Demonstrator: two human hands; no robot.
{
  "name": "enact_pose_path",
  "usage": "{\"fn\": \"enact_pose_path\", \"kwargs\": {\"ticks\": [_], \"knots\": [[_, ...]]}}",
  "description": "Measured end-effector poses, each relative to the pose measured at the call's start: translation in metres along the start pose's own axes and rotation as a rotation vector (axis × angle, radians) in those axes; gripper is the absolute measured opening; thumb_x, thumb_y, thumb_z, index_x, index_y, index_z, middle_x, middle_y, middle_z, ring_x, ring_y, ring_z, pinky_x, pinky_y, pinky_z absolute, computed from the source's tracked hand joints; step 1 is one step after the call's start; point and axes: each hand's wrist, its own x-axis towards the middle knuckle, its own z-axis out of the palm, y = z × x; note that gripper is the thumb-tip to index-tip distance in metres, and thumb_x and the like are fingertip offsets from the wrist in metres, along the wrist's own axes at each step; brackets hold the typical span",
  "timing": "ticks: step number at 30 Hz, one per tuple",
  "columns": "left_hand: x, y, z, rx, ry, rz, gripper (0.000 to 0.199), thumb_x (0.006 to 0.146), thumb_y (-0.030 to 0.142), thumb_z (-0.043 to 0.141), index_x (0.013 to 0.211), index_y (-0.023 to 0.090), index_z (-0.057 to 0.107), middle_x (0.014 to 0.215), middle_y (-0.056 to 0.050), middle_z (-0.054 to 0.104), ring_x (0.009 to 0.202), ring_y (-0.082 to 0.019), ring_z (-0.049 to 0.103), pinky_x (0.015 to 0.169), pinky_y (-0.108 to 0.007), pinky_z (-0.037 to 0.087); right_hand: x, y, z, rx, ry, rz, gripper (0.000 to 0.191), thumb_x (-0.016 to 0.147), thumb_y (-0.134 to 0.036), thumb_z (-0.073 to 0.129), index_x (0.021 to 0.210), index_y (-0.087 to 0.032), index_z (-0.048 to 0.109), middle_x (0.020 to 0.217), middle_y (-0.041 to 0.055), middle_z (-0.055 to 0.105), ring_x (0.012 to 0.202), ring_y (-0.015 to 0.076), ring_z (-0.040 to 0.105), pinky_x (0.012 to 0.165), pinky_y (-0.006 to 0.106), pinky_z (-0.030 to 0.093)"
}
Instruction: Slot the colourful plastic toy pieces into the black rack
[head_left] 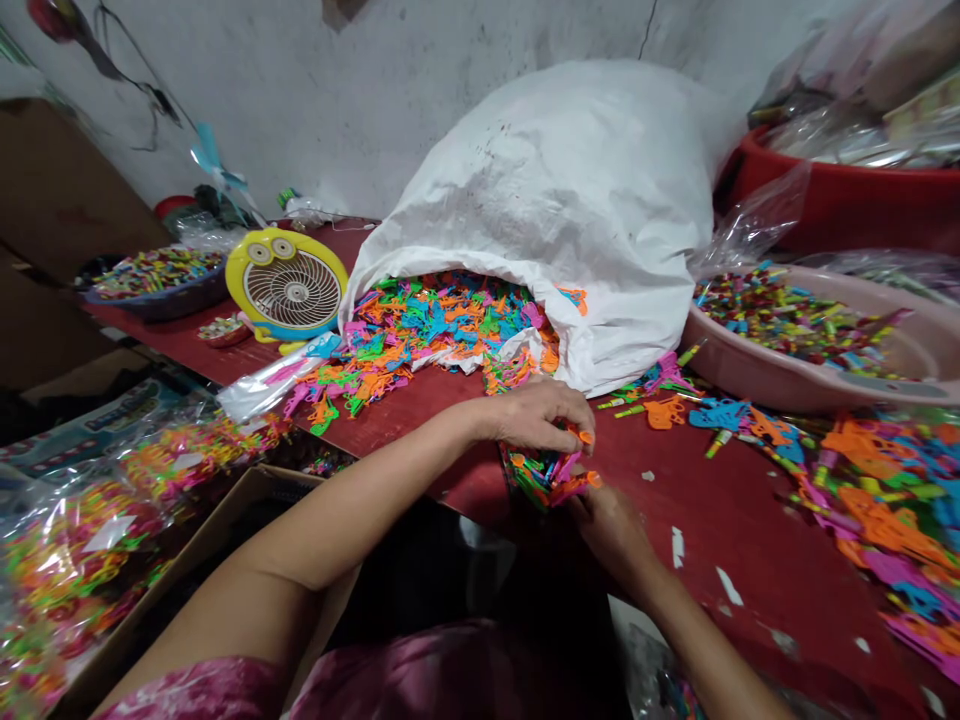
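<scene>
My left hand [536,418] is curled nearly shut over the top of a bundle of multicoloured plastic pieces [546,476]. My right hand [611,530] pinches the bundle from below, at 5 o'clock. Its long axis runs roughly 9 to 3 o'clock, at the edge of the red table [720,510].

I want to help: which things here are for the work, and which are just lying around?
For the work: the left hand, right hand, the bright plastic pieces they hold, the white sack, the pink basin.
Just lying about: the yellow fan, the red tub.
</scene>
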Motion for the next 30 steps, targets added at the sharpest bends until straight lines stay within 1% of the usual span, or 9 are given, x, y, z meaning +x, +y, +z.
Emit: {"fn": "enact_pose_path", "kwargs": {"ticks": [5,9,12,17,20,22,24,27,30], "knots": [[0.0,0.003,-0.001,0.026,-0.03,0.014,0.013,0.089,0.02,0.06,0.093,0.018,0.073,0.113,-0.007,0.07,0.111,-0.019,0.061,0.102,-0.033,0.038,-0.002,-0.002,0.0,0.036,0.039,-0.032,0.024,0.087,-0.022,0.045,0.092,-0.019,0.068,0.091,0.0078,0.071,0.084,0.0213,0.066,0.071,0.028,0.045],[-0.002,0.001,-0.001,0.006,-0.011,0.036,0.014,0.089,0.019,0.06,0.092,0.019,0.073,0.116,-0.007,0.07,0.112,-0.019,0.061,0.103,-0.033,0.039,-0.005,-0.002,0.005,0.018,0.054,0.01,0.027,0.087,-0.018,0.045,0.098,-0.02,0.069,0.092,0.0064,0.072,0.083,0.0207,0.067,0.07,0.027,0.043],[-0.003,0.001,-0.003,0.017,-0.013,0.028,0.015,0.089,0.018,0.059,0.093,0.02,0.073,0.116,-0.007,0.07,0.113,-0.02,0.061,0.104,-0.035,0.038,-0.004,-0.001,0.006,-0.044,0.002,0.077,0.024,0.087,-0.019,0.047,0.096,-0.019,0.069,0.09,0.0071,0.072,0.081,0.0225,0.066,0.068,0.029,0.041],[-0.003,0.018,-0.004,0.068,0.036,0.016,0.029,0.086,0.028,0.067,0.115,0.022,0.069,0.133,-0.01,0.061,0.125,-0.023,0.054,0.108,-0.039,0.035,0.001,-0.007,0.0,-0.153,-0.085,0.099,0.019,0.087,-0.019,0.051,0.088,-0.017,0.07,0.086,0.0089,0.071,0.078,0.0224,0.064,0.066,0.028,0.039],[-0.002,0.03,0.002,0.157,0.056,0.017,0.025,0.081,0.038,0.074,0.099,0.02,0.073,0.126,-0.01,0.064,0.122,-0.025,0.056,0.11,-0.044,0.031,0.003,-0.011,0.0,-0.223,-0.076,0.145,0.018,0.088,-0.021,0.053,0.088,-0.016,0.07,0.084,0.0103,0.07,0.075,0.0211,0.063,0.063,0.027,0.036],[-0.003,0.035,0.007,0.231,0.041,-0.035,0.018,0.083,0.036,0.072,0.088,0.019,0.073,0.118,-0.008,0.067,0.116,-0.025,0.058,0.11,-0.046,0.029,0.002,-0.011,0.001,-0.213,-0.041,0.18,0.019,0.089,-0.025,0.053,0.088,-0.015,0.069,0.08,0.0098,0.069,0.069,0.0197,0.06,0.061,0.027,0.035],[-0.006,0.037,0.01,0.272,0.02,-0.068,0.015,0.086,0.033,0.068,0.088,0.018,0.073,0.117,-0.008,0.068,0.115,-0.024,0.059,0.108,-0.046,0.03,0.001,-0.01,0.001,-0.119,0.008,0.147,0.024,0.09,-0.032,0.051,0.089,-0.014,0.067,0.075,0.0075,0.066,0.063,0.0179,0.056,0.059,0.026,0.033],[-0.011,0.038,0.013,0.312,0.012,-0.078,0.018,0.089,0.034,0.064,0.092,0.018,0.074,0.125,-0.01,0.065,0.12,-0.026,0.056,0.107,-0.046,0.03,0.001,-0.01,-0.002,0.008,0.063,0.024,0.027,0.089,-0.035,0.048,0.09,-0.015,0.065,0.073,0.0053,0.063,0.061,0.0163,0.052,0.058,0.025,0.033],[-0.015,0.038,0.014,0.328,0.023,-0.089,0.021,0.091,0.036,0.062,0.094,0.018,0.074,0.129,-0.01,0.063,0.124,-0.026,0.054,0.107,-0.045,0.031,0.003,-0.011,-0.003,-0.044,0.102,-0.007,0.024,0.086,-0.03,0.046,0.083,-0.015,0.064,0.073,0.0067,0.062,0.063,0.0169,0.052,0.06,0.026,0.034]]}}
